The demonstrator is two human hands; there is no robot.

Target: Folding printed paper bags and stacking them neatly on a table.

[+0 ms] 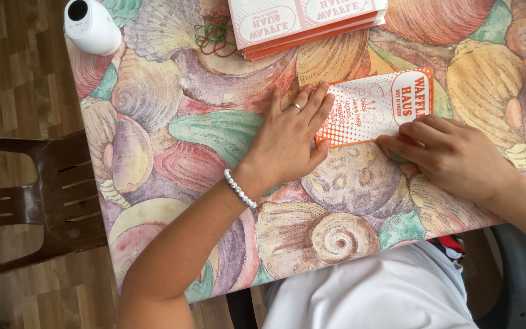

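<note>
Two hands on one flat carton blank [375,108], orange and white, lying on the shell-print tablecloth [214,131]. Left hand [287,137] lies flat, fingers spread and pressing the blank's left end; it grips nothing. Right hand [448,152] has its fingers curled down onto the blank's lower right edge, tips pressing or pinching there; whether the edge is lifted cannot be told.

Risks, as a judgement: the cloth looks slick, so the blank may skid toward 12 o'clock if the left hand eases its weight. Uneven pressure from the right fingertips could crease the card off its fold line or tear the edge.

Position: blank sits at about 2 o'clock from the left hand, touching its fingers, and at 10 o'clock from the right hand, under its fingertips. Stack of like blanks [302,24] lies at 12 o'clock, well apart. Rubber bands [214,33] beside the stack; white camera [91,25] at 10 o'clock near the table corner. Brown chair [38,201] at 9 o'clock.
</note>
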